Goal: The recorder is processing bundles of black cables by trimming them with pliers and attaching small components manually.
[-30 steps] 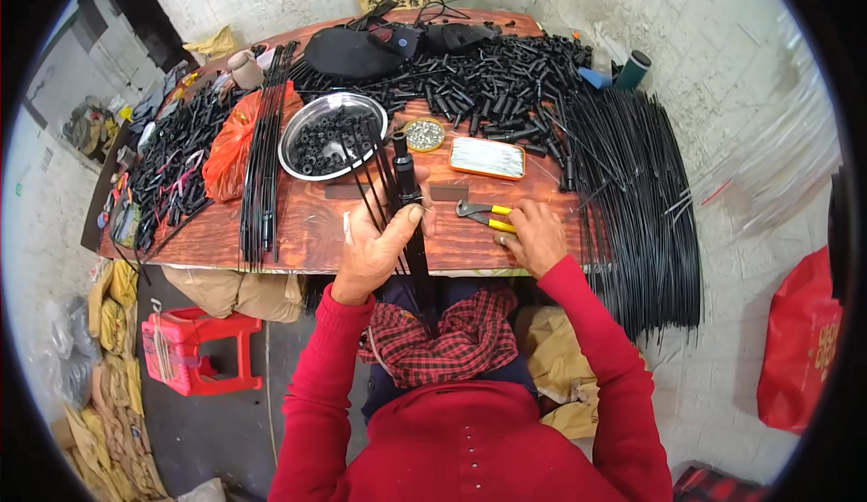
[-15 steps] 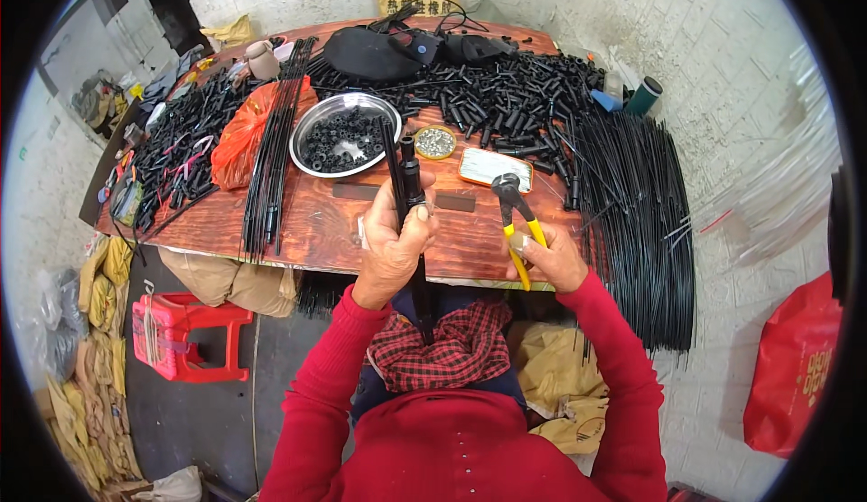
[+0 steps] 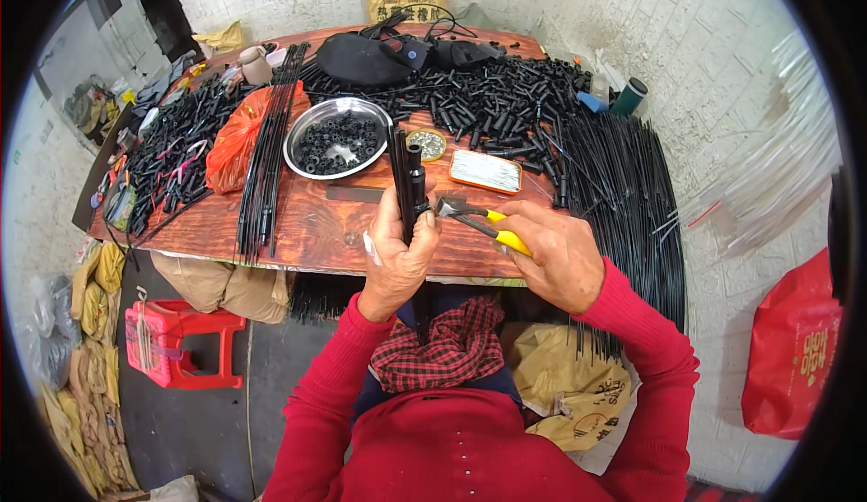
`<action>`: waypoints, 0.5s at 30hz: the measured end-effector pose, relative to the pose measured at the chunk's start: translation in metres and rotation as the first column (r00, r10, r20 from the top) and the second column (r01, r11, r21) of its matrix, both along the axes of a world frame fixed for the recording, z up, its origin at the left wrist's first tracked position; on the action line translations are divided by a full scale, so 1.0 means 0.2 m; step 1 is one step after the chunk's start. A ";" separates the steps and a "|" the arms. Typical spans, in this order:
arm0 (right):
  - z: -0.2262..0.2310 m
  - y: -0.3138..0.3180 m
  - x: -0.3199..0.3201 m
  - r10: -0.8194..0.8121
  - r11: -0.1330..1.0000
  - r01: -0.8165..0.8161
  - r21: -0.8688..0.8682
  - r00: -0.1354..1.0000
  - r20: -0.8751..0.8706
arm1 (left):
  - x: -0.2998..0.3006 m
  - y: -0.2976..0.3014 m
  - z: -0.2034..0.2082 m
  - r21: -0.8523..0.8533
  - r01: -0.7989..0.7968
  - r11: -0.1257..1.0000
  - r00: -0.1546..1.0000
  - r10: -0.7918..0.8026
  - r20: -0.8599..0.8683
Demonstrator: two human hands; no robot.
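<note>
My left hand [image 3: 397, 247] is wrapped round a bundle of black tubes [image 3: 414, 177], held upright over the front edge of the table. Their lower ends reach down to the checked cloth on my lap. In my right hand [image 3: 558, 254] is a pair of pincers [image 3: 483, 222] with yellow handles. The dark metal head of the pincers points left and meets the tubes beside my left thumb. Whether the jaws bite on anything there is too small to tell. Some white tape shows on my left hand.
Behind my hands stand a steel bowl [image 3: 296, 161] of small black parts, a round yellow tin [image 3: 442, 146] and a tray [image 3: 518, 187] of white sticks. Black tubes [image 3: 479, 100] are heaped behind them. Long black rods [image 3: 623, 195] overhang the table's right edge; a red stool [image 3: 212, 380] stands lower left.
The pincers have swung from upright at the right to nearly level and moved left, up to the tubes. My left hand has stayed nearly in place.
</note>
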State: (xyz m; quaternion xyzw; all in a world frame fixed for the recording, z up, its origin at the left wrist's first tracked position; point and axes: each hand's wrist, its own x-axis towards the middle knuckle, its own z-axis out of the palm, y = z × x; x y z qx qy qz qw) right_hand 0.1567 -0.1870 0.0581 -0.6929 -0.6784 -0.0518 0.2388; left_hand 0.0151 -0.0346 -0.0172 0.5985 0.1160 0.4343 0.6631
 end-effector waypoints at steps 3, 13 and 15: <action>0.03 0.00 -0.02 -0.029 0.999 0.031 -0.018 0.995 0.097 | 0.00 0.00 0.00 0.122 -0.060 0.991 0.996 0.068 -0.063; 0.06 -0.01 0.01 0.002 0.994 0.002 -0.109 0.999 0.037 | -0.01 -0.01 0.00 0.276 -0.099 0.956 0.989 0.124 -0.075; 0.05 -0.01 0.02 0.039 0.993 -0.041 -0.107 0.999 -0.019 | -0.01 -0.01 -0.01 0.265 -0.053 0.963 0.990 0.087 -0.115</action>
